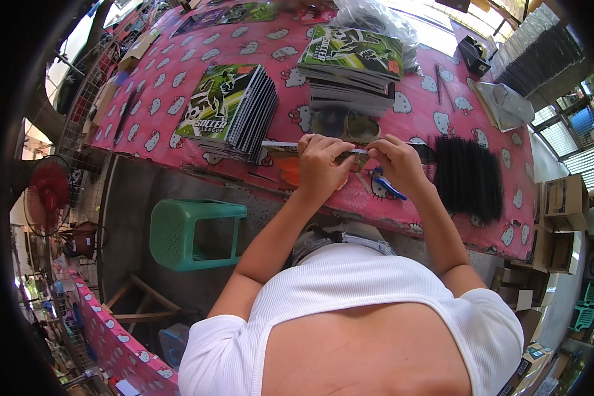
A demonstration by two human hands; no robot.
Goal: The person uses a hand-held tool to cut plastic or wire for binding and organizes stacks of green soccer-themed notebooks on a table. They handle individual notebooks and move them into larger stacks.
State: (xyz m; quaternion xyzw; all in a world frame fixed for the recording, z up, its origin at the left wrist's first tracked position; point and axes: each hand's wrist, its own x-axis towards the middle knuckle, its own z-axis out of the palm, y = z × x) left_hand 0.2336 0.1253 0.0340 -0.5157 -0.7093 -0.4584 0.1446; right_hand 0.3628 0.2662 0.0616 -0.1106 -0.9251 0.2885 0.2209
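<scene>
A pale strip [280, 144] (probably a book's edge) is pinched narrowly by both hands, left [322, 164] and right [401, 162], over the table's [168, 72] near side, apparently to keep it steady. One book stack [218, 109] is set at ten o'clock, a second stack [353, 47] at twelve, seemingly out of the way; black coils [468, 179] are heaped at three, perhaps for easy reach, and a blue-handled tool [394, 190] is laid at five.

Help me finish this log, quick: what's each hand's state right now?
Left hand: closed, holding a thin white-edged item.
Right hand: closed, pinching near the item's right end; exactly what it grips cannot be told.
</scene>
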